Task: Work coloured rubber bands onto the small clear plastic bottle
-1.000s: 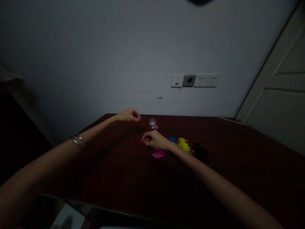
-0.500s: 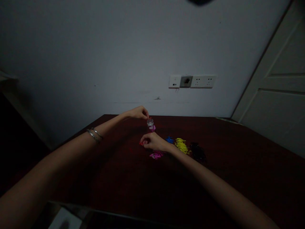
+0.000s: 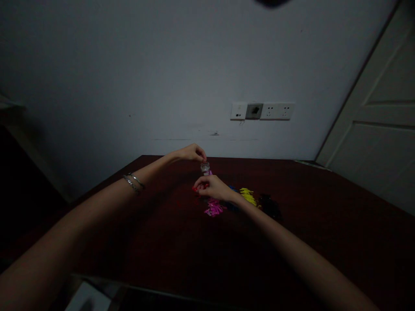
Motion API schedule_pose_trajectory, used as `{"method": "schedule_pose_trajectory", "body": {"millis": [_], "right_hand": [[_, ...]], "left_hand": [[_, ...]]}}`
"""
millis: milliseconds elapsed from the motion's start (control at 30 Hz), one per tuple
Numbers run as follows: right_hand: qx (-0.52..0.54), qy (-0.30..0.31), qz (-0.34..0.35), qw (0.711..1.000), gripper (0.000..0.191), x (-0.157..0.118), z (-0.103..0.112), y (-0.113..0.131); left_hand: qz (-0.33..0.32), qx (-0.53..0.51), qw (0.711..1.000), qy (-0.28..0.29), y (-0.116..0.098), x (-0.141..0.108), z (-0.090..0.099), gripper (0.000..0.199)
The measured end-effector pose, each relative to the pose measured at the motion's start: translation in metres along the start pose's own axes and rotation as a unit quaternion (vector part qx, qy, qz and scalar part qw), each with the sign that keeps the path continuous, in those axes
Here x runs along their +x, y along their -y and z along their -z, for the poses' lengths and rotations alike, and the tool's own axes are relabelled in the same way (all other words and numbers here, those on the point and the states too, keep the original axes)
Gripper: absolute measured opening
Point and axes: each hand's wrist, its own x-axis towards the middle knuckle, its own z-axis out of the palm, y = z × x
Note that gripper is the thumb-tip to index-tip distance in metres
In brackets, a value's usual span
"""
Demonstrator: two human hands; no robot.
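Observation:
My left hand (image 3: pixel 196 153) is pinched just above the mouth of a small clear jar (image 3: pixel 205 167); whatever lies between its fingertips is too small to make out. My right hand (image 3: pixel 214 188) is curled in front of the jar, hiding its lower part. Small red pieces (image 3: pixel 195 188) show at the right fingertips. Below that hand lies a pile of small pink pieces (image 3: pixel 214 208) on the dark red-brown table (image 3: pixel 181 250). A pink patch shows at the jar's right side.
Right of my right hand lie a partly covered blue pile (image 3: pixel 232 188), a yellow pile (image 3: pixel 248 195) and a black pile (image 3: pixel 269 205) of small pieces. A wall with sockets (image 3: pixel 262 111) stands behind the table. A white panelled door (image 3: pixel 382 116) is at right.
My left hand has shifted slightly right, over the jar's mouth; the red piece that stuck out from its fingertips no longer shows clearly. My right hand has moved slightly up and right, uncovering more pink pieces.

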Motion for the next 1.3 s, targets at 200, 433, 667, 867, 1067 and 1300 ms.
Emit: {"method": "schedule_pose_trajectory", "body": {"millis": [200,433,667,867,1067,1300], "right_hand": [[0.043,-0.064,0.007,0.997,0.017,0.006,0.017,-0.001],[0.083,-0.167,0.021,0.982,0.017,0.026,0.051,-0.002],[0.024,-0.24,0.045,0.969,0.016,0.05,0.057,-0.017],[-0.027,-0.232,0.047,0.971,0.018,0.052,0.049,-0.025],[-0.044,-0.238,0.054,0.969,0.018,0.054,0.051,-0.027],[-0.044,-0.234,0.059,0.969,0.017,0.055,0.051,-0.026]], "left_hand": [[0.025,-0.035,0.999,-0.033,-0.002,-0.001,-0.002,0.021],[0.058,-0.099,0.986,-0.124,0.012,0.001,0.001,0.021],[0.191,-0.204,0.92,-0.274,0.069,0.0,-0.027,0.018],[0.269,-0.237,0.872,-0.332,0.123,-0.02,-0.07,0.018],[0.269,-0.245,0.862,-0.354,0.131,-0.027,-0.085,0.018],[0.259,-0.21,0.865,-0.375,0.124,-0.027,-0.089,0.023]]}}
